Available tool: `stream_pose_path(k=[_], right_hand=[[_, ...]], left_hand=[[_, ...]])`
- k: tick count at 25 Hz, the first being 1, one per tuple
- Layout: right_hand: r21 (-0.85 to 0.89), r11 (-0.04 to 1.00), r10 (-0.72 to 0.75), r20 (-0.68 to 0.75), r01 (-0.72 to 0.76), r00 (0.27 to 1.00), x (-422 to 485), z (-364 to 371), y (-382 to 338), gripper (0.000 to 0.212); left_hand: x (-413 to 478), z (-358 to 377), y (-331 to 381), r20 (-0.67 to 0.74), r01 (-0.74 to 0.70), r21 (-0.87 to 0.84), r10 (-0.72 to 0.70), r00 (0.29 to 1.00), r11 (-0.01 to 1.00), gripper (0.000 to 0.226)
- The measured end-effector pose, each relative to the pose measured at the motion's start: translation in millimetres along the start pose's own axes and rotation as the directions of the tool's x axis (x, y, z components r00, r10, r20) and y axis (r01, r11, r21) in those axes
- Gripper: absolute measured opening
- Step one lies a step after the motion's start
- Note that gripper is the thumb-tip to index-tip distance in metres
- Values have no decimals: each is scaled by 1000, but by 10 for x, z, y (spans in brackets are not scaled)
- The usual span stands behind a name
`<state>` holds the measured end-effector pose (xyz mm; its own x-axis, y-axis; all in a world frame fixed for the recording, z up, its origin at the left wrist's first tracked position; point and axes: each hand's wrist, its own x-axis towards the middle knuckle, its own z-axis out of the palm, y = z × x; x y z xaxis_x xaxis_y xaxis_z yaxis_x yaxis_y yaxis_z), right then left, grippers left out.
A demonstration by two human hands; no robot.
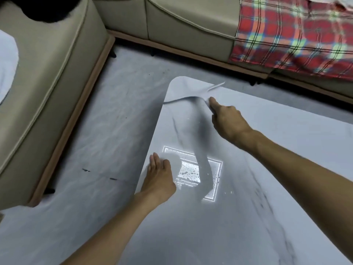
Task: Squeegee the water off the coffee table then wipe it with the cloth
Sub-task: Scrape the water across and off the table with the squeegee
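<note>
The coffee table [248,188] has a pale marble-look top with a rounded far-left corner. Water droplets [191,172] show in a bright square light reflection near its left edge. At the far-left corner, my right hand [227,121] grips a pale grey, thin-edged sheet that looks like the cloth [187,88]. The index finger is stretched forward on it. The sheet is blurred and nearly the table's colour, with a wavy near edge and one corner lifted. My left hand [159,175] rests flat on the table's left edge, fingers straight. No squeegee is in view.
A beige sofa [47,83] wraps around the left and far sides. A red plaid blanket [290,35] hangs over its far-right part. Pale grey floor [107,131] lies between sofa and table.
</note>
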<state>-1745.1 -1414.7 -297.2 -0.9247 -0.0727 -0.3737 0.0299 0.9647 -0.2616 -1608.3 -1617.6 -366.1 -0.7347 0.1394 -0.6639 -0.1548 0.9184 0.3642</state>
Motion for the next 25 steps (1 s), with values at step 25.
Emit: stream_pose_path(k=[25], right_hand=[[-3, 997, 75, 221, -76, 972, -1291, -93, 401, 58]], left_hand=[[92, -240, 104, 273, 103, 1, -99, 957, 995, 77]])
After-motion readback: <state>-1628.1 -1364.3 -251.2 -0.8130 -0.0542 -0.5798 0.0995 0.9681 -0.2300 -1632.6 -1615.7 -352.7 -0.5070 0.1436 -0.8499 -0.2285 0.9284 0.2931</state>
